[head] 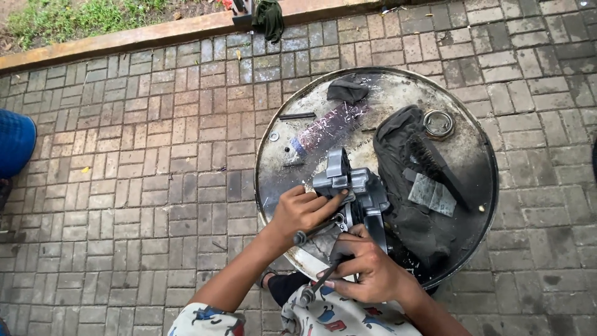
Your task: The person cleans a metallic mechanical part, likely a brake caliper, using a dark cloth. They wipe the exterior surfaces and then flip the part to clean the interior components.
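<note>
the grey cast-metal engine part [351,190], blocky with a raised bracket on its far end, stands on the near-left part of the round, grimy steel drum top [472,149]. it sits just far of both your hands, touching them. your left hand [301,211] is clenched on the part's near-left side, thumb along its edge, steadying it. your right hand [367,267] is closed around a thin dark metal rod tool [317,283], which runs from near your lap up toward the part; whether its tip is seated in the part you cannot tell, since your fingers cover it. a second thin rod [314,231] crosses between your two hands, its knobbed end pointing left.

right of the part lies a black oily rag [404,186], with a dark wire brush [435,165] and a grey scrap of abrasive sheet [432,194] on top. far right on the drum top rests a round metal bearing ring [439,123]. a small dark cloth [348,90] lies at the far edge. the drum stands on worn grey brick paving [143,174].
</note>
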